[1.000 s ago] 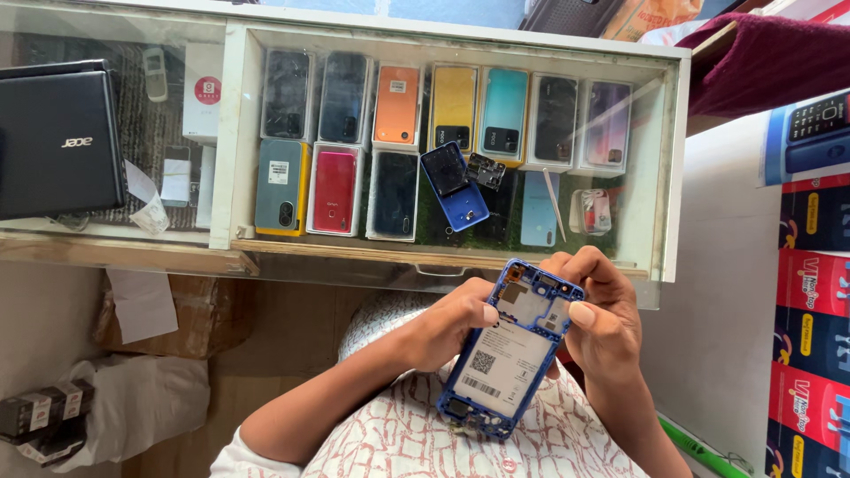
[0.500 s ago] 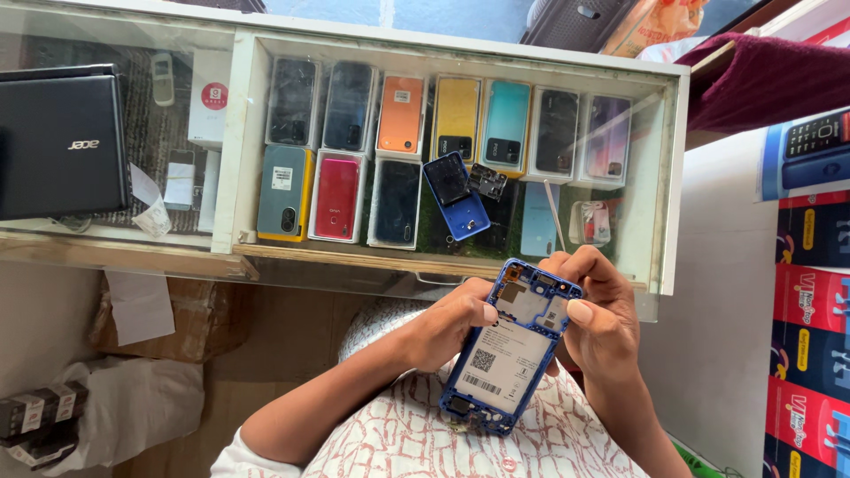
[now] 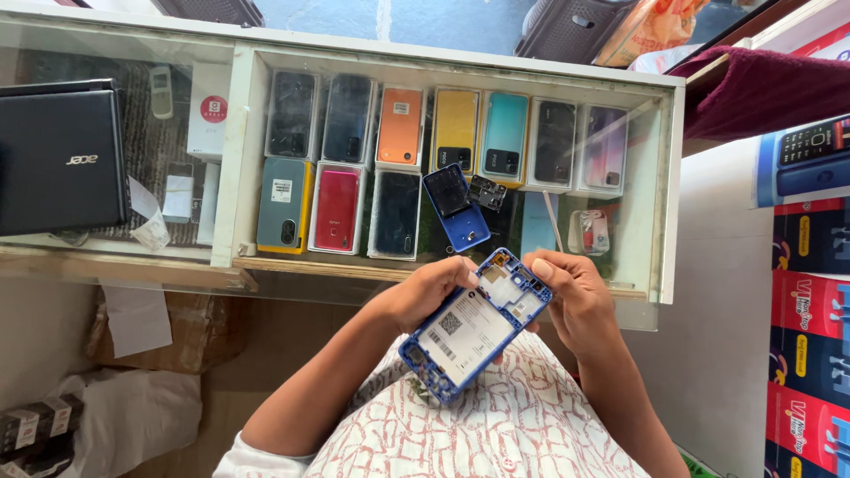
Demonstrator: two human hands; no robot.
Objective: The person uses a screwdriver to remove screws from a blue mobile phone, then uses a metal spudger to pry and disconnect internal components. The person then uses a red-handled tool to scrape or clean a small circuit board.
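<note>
Left hand (image 3: 425, 296) grasps the opened blue phone (image 3: 474, 326) by its side while right hand (image 3: 567, 296) pinches its top corner, where a steady, gentle grip looks wisest.

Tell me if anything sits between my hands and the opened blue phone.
Nothing visible does. The left hand and right hand both already grip the opened blue phone directly; its loose back cover lies apart on the glass counter.

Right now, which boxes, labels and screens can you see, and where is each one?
Opened phone: held in both hands, blue frame, white battery label.
Laptop: left, on the glass counter, black, closed.
White box: right of the laptop, red round mark.
Boxes: stacked at the right edge, red and blue.
</note>
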